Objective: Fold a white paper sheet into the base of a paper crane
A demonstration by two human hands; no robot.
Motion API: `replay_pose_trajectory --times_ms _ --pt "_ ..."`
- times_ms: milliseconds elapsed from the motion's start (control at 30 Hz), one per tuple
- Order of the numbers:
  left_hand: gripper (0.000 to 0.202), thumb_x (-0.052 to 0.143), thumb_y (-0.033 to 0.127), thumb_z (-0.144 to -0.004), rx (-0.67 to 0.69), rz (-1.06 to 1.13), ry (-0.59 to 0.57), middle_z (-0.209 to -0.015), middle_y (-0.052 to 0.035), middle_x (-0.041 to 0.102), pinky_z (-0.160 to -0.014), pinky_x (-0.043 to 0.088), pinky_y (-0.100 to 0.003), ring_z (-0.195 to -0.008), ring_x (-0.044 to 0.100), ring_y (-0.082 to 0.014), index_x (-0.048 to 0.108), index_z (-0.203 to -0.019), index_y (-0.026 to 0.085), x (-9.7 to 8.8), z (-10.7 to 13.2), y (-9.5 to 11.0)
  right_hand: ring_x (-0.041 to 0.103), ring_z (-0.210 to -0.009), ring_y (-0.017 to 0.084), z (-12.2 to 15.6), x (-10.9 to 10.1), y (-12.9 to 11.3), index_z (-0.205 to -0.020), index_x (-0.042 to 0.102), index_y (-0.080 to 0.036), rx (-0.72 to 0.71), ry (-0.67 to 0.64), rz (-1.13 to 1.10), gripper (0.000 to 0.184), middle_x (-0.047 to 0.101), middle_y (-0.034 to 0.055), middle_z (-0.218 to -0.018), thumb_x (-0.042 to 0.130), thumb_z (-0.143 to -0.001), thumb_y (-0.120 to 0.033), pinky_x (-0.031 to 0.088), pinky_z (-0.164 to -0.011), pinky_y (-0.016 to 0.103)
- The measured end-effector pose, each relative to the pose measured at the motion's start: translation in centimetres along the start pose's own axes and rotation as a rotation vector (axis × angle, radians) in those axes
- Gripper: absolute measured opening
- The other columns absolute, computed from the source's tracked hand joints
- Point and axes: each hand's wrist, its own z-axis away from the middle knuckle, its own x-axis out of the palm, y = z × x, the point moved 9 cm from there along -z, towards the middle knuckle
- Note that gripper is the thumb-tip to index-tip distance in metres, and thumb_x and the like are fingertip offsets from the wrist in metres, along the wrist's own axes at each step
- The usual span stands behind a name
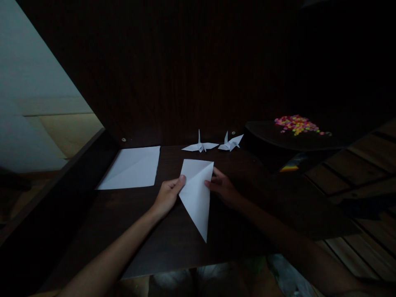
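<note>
A folded sheet of white paper (198, 189) is held up between my two hands over the dark desk, its long point hanging toward me. My left hand (168, 194) pinches its left edge, thumb on top. On the opposite edge, my right hand (223, 187) grips the paper with the thumb in front and fingers partly behind it. Just beyond stand two white paper cranes, one crane (200, 146) in the middle and the other crane (230, 143) to its right. A flat stack of white paper (131, 167) lies to the left.
A dark upright panel (192, 74) closes off the back of the desk (167, 251). On a rounded shelf (262, 134) at the right sits a pile of small colourful pieces (298, 123). A raised side board (62, 185) bounds the left. Wooden slats show at lower right.
</note>
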Motion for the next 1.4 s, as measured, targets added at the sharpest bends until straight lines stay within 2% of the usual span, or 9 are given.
replay_pose_trajectory --times_ms 167,267,367,567,733,867,1033,1133,1400 --pt "0.046 0.073 0.054 -0.074 -0.120 0.312 -0.013 -0.076 -0.0079 0.073 -0.066 0.051 -0.026 -0.068 0.065 -0.0179 0.072 -0.081 0.009 0.5 0.0 -0.2 0.067 -0.075 0.019 -0.1 -0.2 0.1 -0.122 0.052 -0.021 0.005 -0.003 -0.007 0.061 0.072 0.0034 -0.087 0.081 -0.068 -0.028 0.053 -0.068 0.030" --pt "0.034 0.078 0.038 -0.073 -0.226 0.448 -0.096 -0.084 -0.0091 0.074 -0.071 0.053 -0.025 -0.072 0.067 -0.0175 0.073 -0.087 0.008 1.2 0.2 -0.1 0.064 -0.066 0.016 -0.2 -0.4 0.2 -0.122 0.054 -0.021 0.008 -0.004 0.018 0.058 0.071 0.0027 -0.084 0.079 -0.070 -0.030 0.050 -0.056 0.025" --pt "0.025 0.079 0.030 -0.072 -0.276 0.483 -0.183 -0.078 -0.0083 0.073 -0.073 0.054 -0.023 -0.070 0.067 -0.0161 0.073 -0.081 0.008 1.8 0.5 0.1 0.056 -0.054 0.011 -0.3 -0.6 0.2 -0.119 0.056 -0.021 0.009 -0.007 0.046 0.054 0.068 0.0002 -0.077 0.078 -0.071 -0.032 0.039 -0.042 0.019" --pt "0.031 0.085 0.033 -0.065 -0.260 0.451 -0.229 -0.074 -0.0060 0.072 -0.066 0.051 -0.019 -0.067 0.065 -0.0129 0.073 -0.081 0.008 1.8 0.5 -0.1 0.052 -0.052 0.009 -0.4 -0.6 0.1 -0.122 0.055 -0.021 -0.007 -0.044 0.092 0.057 0.065 -0.0007 -0.076 0.077 -0.072 -0.036 0.035 -0.039 0.017" --pt "0.039 0.089 0.033 -0.058 -0.133 0.392 -0.089 -0.077 -0.0041 0.072 -0.063 0.049 -0.018 -0.066 0.065 -0.0117 0.071 -0.086 0.011 0.4 -0.5 0.2 0.052 -0.054 0.010 -0.5 -0.9 0.1 -0.128 0.051 -0.022 -0.021 -0.016 0.118 0.065 0.064 0.0001 -0.079 0.078 -0.070 -0.039 0.036 -0.040 0.018" --pt "0.038 0.090 0.029 -0.055 -0.031 0.370 0.033 -0.077 -0.0032 0.073 -0.066 0.052 -0.021 -0.066 0.067 -0.0127 0.068 -0.081 0.013 -1.0 -1.1 0.7 0.055 -0.057 0.011 -0.5 -1.1 0.4 -0.110 0.061 -0.018 -0.002 0.018 0.151 0.053 0.066 0.0024 -0.079 0.080 -0.067 -0.041 0.039 -0.043 0.020" --pt "0.046 0.091 0.029 -0.055 0.030 0.364 0.187 -0.082 -0.0051 0.075 -0.067 0.055 -0.023 -0.068 0.069 -0.0147 0.067 -0.091 0.012 -2.8 -1.3 0.6 0.050 -0.049 0.010 -0.5 -0.8 0.8 -0.083 0.066 -0.014 0.018 -0.019 0.238 0.041 0.063 0.0015 -0.065 0.080 -0.064 -0.049 0.039 -0.045 0.023" --pt "0.054 0.090 0.029 -0.056 0.004 0.366 0.204 -0.082 -0.0064 0.076 -0.067 0.056 -0.025 -0.070 0.071 -0.0172 0.064 -0.101 0.012 -3.1 -1.5 -0.1 0.048 -0.046 0.009 -0.5 -0.7 1.0 -0.068 0.064 -0.014 0.016 -0.035 0.301 0.041 0.058 0.0000 -0.055 0.075 -0.068 -0.054 0.036 -0.045 0.023" --pt "0.062 0.087 0.041 -0.059 -0.017 0.395 0.162 -0.077 -0.0074 0.074 -0.069 0.056 -0.030 -0.074 0.072 -0.0225 0.057 -0.106 0.013 -2.6 -1.8 -0.6 0.045 -0.044 0.009 -0.7 -1.0 1.2 -0.060 0.062 -0.015 -0.009 -0.019 0.367 0.050 0.056 0.0000 -0.050 0.071 -0.068 -0.063 0.033 -0.044 0.022"
